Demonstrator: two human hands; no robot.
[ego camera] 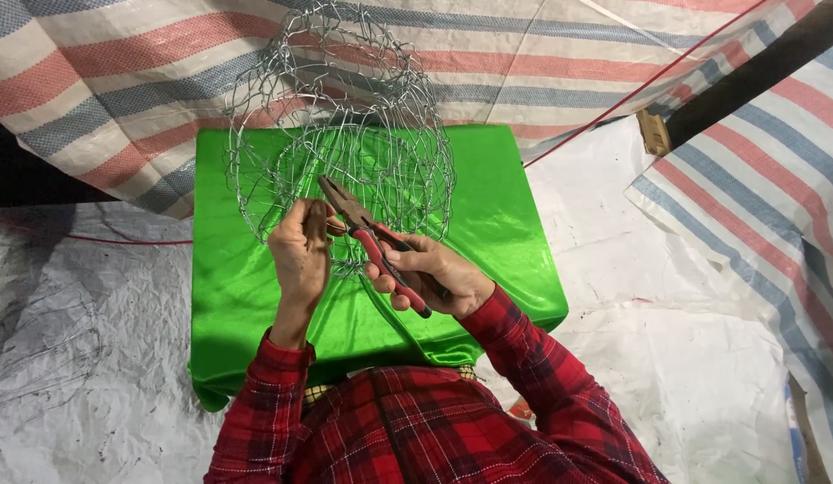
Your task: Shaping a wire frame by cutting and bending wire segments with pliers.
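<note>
**Pliers at work on a wire mesh basket**

Head view: The left hand (300, 246) has its fingers closed around the near rim of a rounded silver wire mesh basket (340, 134), which stands tilted over the far edge of the shiny green satin cloth (497, 233). The right hand (430, 273) grips the red-handled steel pliers (372, 237), fingers wrapped on the handles, the tip meeting the mesh beside the left fingers. A red, blue and white striped tarpaulin (103, 81) lies beyond.
</note>
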